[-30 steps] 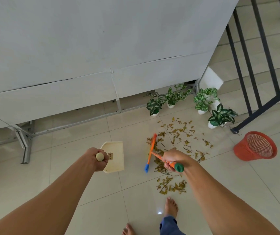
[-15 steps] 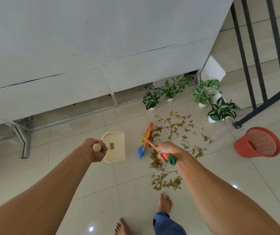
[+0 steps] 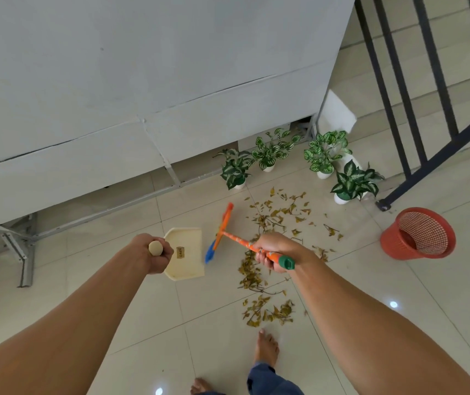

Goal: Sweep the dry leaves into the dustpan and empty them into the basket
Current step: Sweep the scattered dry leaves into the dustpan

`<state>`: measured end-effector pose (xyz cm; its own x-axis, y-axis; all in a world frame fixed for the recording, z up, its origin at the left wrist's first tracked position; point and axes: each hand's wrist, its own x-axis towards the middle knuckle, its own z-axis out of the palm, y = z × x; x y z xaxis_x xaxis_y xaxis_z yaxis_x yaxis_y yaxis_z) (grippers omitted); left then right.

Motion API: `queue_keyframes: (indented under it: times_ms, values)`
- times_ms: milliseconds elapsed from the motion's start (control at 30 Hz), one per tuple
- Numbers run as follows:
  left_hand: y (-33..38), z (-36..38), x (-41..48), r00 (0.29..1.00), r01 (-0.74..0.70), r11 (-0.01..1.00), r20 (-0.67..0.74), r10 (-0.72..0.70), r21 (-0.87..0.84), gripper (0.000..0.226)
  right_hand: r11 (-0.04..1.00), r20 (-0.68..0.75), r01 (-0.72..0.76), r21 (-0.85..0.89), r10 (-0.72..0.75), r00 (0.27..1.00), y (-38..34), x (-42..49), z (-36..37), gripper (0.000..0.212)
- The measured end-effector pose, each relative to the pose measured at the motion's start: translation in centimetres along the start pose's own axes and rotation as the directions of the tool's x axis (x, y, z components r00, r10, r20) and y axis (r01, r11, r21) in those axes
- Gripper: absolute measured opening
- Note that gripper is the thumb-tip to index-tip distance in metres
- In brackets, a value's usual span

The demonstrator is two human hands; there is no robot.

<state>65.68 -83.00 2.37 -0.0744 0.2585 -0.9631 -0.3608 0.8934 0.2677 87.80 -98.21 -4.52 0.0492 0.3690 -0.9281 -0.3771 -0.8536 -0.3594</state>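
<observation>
My left hand (image 3: 149,253) grips the round-ended handle of a cream dustpan (image 3: 188,246), whose pan rests on the floor tiles. My right hand (image 3: 275,250) holds the orange handle of a broom (image 3: 222,228) with a green cap; its orange head with blue bristles lies just right of the dustpan's open side. Dry leaves (image 3: 279,215) are scattered across the tiles right of the broom, with a second cluster (image 3: 268,310) near my bare foot. A red mesh basket (image 3: 420,233) lies tilted on the floor at the right.
Several small potted plants (image 3: 325,155) in white pots stand behind the leaves, along a grey wall panel (image 3: 142,95). A dark stair railing (image 3: 416,115) rises at the right, its foot close to the basket. My bare feet (image 3: 266,349) are at the bottom.
The broom head has swept left, from over the leaves to right beside the dustpan. My left hand and the dustpan held their place while the view shifted.
</observation>
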Motion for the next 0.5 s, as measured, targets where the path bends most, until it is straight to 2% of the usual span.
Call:
queue_keyframes:
  times_ms: [200,367,500]
  values:
    - [0.3,0.6,0.2,1.0,0.012,0.999,0.012,-0.011,-0.041,0.022,0.998,0.01,0.034,0.061,-0.035,0.999,0.8,-1.4,-1.8,0.019]
    - [0.5,1.9,0.6,1.0,0.0,1.0,0.008,0.0,-0.001,0.018,0.999,-0.001,0.007,-0.048,-0.007,1.0,-0.2,0.0,-2.5,0.017]
    - [0.7,2.9,0.3,1.0,-0.017,0.999,0.009,0.017,0.031,0.016,0.998,0.019,0.009,0.061,-0.01,1.0,-2.5,2.3,-1.7,0.024]
